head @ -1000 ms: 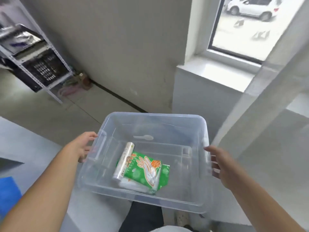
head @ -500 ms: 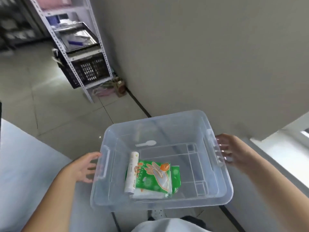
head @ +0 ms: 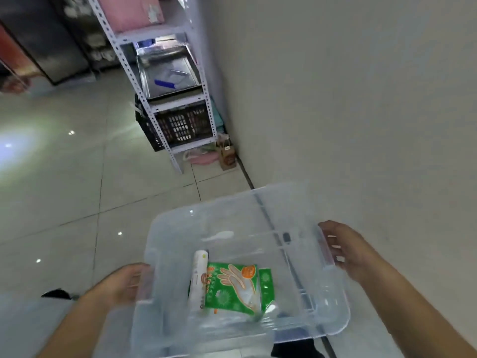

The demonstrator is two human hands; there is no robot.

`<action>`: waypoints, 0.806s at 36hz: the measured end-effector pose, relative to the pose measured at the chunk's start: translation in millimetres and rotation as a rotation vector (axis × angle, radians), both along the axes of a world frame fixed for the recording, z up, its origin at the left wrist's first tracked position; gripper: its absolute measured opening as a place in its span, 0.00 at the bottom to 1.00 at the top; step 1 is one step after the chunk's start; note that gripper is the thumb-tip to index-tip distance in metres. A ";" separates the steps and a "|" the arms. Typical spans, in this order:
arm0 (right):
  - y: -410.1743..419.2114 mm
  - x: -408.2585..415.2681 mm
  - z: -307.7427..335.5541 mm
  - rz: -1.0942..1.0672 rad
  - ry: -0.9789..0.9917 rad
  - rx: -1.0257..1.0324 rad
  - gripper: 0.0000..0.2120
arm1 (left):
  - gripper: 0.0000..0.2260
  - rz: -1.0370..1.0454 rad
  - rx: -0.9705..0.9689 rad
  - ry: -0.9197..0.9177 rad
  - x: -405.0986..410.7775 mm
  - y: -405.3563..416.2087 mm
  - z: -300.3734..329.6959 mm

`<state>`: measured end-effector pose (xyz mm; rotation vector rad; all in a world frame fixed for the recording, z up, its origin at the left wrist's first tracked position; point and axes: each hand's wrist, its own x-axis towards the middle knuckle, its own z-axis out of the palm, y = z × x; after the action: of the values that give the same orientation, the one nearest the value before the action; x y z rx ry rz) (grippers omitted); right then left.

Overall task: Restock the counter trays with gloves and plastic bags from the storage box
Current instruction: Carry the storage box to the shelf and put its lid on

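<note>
— Pale glossy floor tiles [head: 64, 182] fill the left of the frame and a plain wall [head: 348, 99] the right. Where is the storage box?

— The clear storage box [head: 333, 329] sits low in the centre, carried in the air between both hands. At its bottom lie a green glove packet [head: 236, 288] and, touching its left edge, a white roll of plastic bags [head: 198, 275].

— And the grip?

— The left hand [head: 124, 281] is wrapped on the left handle, the right hand [head: 344, 250] curled on the right handle; both look closed on the box.

— What could go wrong from here?

— The box appears tilted, its near-left corner dipping lower. The two items lie loose on smooth plastic, so a sharper tilt would likely send them sliding into that corner. The picture is blurred, which suggests quick movement; with only fingers hooked on the handles, a swing could loosen one side.

— Anything around to hit?

— A white metal shelf rack [head: 154, 73] stands in the upper centre against the wall, holding a steel tray [head: 167, 71] and a black crate [head: 180, 125]. It is well apart, but the wall on the right is near the box's right edge, so a turn that way might knock it. No counter trays are in view.
</note>
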<state>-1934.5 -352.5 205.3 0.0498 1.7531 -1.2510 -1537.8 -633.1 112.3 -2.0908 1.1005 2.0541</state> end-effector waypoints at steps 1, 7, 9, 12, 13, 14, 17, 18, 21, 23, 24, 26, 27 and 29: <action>-23.5 -12.1 0.6 0.027 -0.003 0.000 0.16 | 0.11 0.067 0.016 0.009 -3.6 -6.9 2.2; -178.6 -64.2 16.5 0.216 0.024 0.017 0.17 | 0.08 0.291 -0.014 0.003 -15.7 -61.8 28.7; -235.6 -70.2 20.6 0.275 0.043 0.035 0.13 | 0.10 0.344 -0.033 0.005 -12.8 -84.5 32.3; -318.3 -69.5 23.9 0.345 0.055 0.034 0.07 | 0.11 0.433 -0.096 0.017 -5.6 -124.7 34.7; -346.0 -67.5 23.5 0.369 0.051 0.032 0.05 | 0.09 0.465 -0.109 0.021 -1.9 -140.7 34.1; -374.3 -64.4 23.1 0.395 0.045 0.033 0.05 | 0.08 0.496 -0.115 0.022 2.5 -158.1 32.9; -458.0 -48.1 18.4 0.471 0.052 0.061 0.04 | 0.08 0.569 -0.135 0.006 19.8 -214.4 23.4; -483.9 -39.7 17.8 0.499 0.062 0.067 0.04 | 0.09 0.592 -0.149 0.002 26.5 -232.1 20.5; -560.8 -12.5 22.2 0.568 0.047 0.030 0.07 | 0.09 0.642 -0.164 0.014 47.0 -288.0 22.0; -606.1 3.8 28.3 0.579 0.048 0.029 0.11 | 0.09 0.663 -0.148 -0.002 61.6 -322.9 28.4; -628.6 12.2 32.5 0.590 0.049 0.025 0.12 | 0.08 0.673 -0.147 -0.004 68.7 -341.9 33.2; -674.3 26.6 39.2 0.599 0.040 -0.003 0.10 | 0.06 0.687 -0.168 0.004 83.3 -385.6 41.4; -697.3 32.1 41.6 0.597 0.029 -0.025 0.08 | 0.05 0.697 -0.179 0.004 90.4 -409.6 45.7; -739.6 41.6 46.3 0.599 0.014 -0.039 0.04 | 0.04 0.707 -0.196 0.005 102.8 -456.4 54.5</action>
<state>-1892.9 -1092.1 251.6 -0.4748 1.5868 -0.8405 -1435.1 -1089.5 166.8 -2.8910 0.6223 2.2619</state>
